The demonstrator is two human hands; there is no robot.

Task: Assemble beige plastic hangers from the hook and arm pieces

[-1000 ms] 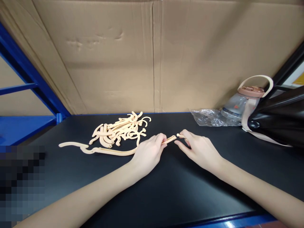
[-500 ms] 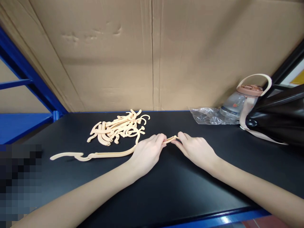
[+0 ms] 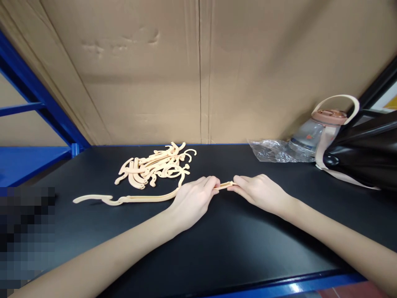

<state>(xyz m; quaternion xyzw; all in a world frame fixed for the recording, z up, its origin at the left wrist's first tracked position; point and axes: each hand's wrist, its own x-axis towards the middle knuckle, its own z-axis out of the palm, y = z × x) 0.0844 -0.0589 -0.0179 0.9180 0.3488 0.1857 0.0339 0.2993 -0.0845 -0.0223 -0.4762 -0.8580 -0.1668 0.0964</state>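
Observation:
A beige plastic clothes hanger (image 3: 149, 199) stretches from the left across the black table, its hook rising beside my left hand (image 3: 194, 200). My left hand is closed around the hanger's middle, hiding that part. The fingers of my right hand (image 3: 260, 191) pinch the far right end of the same hanger. Between the two hands a short grooved stretch of the arm shows. Its left end has a notched bend and a curved tip. Behind my left hand lies a pile of loose beige plastic hanger parts (image 3: 158, 165), some straight, some hooked.
On the right, a clear bottle (image 3: 316, 130) with a pink lid and strap stands by a crumpled plastic bag (image 3: 271, 151) and a shiny black bag (image 3: 366, 153). Cardboard (image 3: 149, 82) backs the black table (image 3: 217, 256). A blue metal frame (image 3: 52, 109) rises at the left.
My right hand has lowered slightly and moved a little right, and the hanger's end between the hands lies flatter. The hanger's left part has shifted slightly right and up in view.

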